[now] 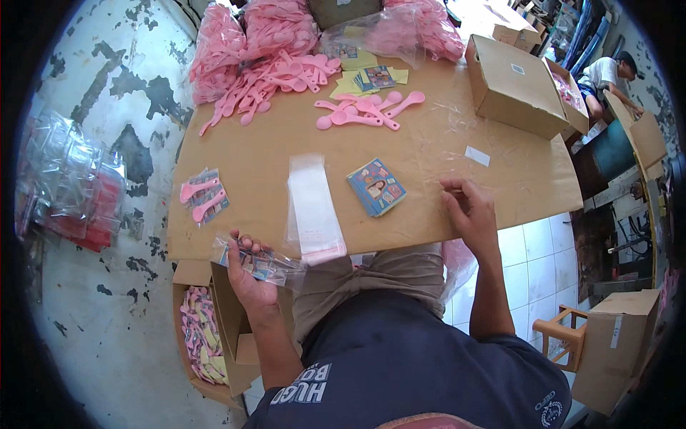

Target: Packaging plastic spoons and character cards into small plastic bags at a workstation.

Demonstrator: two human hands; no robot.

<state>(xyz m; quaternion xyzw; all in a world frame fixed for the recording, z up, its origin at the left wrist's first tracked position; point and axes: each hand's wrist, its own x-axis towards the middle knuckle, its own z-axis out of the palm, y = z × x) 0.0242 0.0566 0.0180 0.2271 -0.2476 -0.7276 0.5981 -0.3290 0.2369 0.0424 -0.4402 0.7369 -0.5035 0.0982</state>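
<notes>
My left hand (250, 275), closed at the table's near left edge, holds a clear plastic bag (286, 273) with a blue printed card inside. My right hand (471, 211) hovers over the near right of the table, fingers loosely curled, thumb apart, nothing visible in them. Between the hands lie a stack of clear plastic bags (313, 207) and, to its right, a stack of blue printed cards (376, 187). Beyond my left hand, two pink measuring spoons (207, 198) rest on a bagged card. Farther off is a small group of loose pink spoons (368, 112).
A heap of pink spoons (286, 75) and full bags of spoons (279, 28) fill the far left. Yellow cards (348, 84) lie beside them. A cardboard box (511, 86) stands far right. Below the left edge, an open box (204, 336) holds packed pieces. A person (604, 79) sits beyond.
</notes>
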